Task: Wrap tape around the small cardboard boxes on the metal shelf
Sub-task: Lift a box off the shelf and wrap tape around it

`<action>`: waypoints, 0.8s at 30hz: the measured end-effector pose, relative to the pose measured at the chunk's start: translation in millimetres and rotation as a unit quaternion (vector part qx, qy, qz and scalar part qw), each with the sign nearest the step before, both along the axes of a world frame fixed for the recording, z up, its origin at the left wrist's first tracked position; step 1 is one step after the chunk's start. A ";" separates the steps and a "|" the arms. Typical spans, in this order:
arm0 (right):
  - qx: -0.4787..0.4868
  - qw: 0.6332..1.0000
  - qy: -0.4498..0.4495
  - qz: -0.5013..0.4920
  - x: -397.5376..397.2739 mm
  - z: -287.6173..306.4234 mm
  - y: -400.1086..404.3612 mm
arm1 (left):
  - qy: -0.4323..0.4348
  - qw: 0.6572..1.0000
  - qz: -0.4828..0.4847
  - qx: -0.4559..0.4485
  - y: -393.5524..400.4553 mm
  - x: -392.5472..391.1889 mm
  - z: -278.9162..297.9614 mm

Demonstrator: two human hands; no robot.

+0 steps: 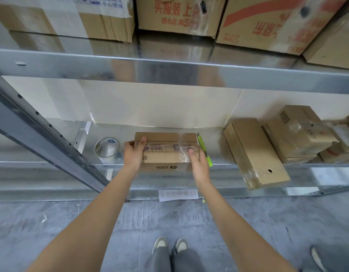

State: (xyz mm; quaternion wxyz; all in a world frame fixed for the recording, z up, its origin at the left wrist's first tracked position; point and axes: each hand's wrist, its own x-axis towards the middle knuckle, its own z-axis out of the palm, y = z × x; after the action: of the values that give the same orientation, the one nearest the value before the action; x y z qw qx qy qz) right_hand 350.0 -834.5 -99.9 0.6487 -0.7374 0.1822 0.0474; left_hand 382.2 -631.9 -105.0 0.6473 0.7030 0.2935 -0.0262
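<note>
Two hands (133, 154) on printed box (165, 152)

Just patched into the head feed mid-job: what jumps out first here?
Both hands grip a small cardboard box at the metal shelf's front edge: left hand on its left end, right hand on its right, where clear tape crosses the top. A tape roll sits left of it; a green box cutter lies right.

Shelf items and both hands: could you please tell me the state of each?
Box: flat on shelf, partly taped, held at both ends.
Tape roll: lying unused.
Green cutter: lying beside box.
Left hand: grip on box.
Right hand: grip on box.
</note>
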 end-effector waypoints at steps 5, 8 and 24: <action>-0.006 1.000 -0.007 -0.015 -8.3 5.9 -6.2 | -0.019 0.996 0.051 -0.077 -6.1 -36.2 1.1; -0.021 1.000 -0.013 -0.019 -27.7 11.8 -11.8 | -0.020 0.995 0.062 -0.082 -15.7 -57.6 6.2; -0.033 0.994 -0.103 -0.001 -152.4 100.2 -85.6 | -0.078 0.995 0.054 -0.014 -94.1 -190.4 89.5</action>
State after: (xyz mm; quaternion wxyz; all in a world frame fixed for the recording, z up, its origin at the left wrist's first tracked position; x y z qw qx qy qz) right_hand 197.5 -920.1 0.3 0.6395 -0.7591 0.1163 -0.0353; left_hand 191.8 -726.0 -15.5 0.6784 0.6770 0.2793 0.0594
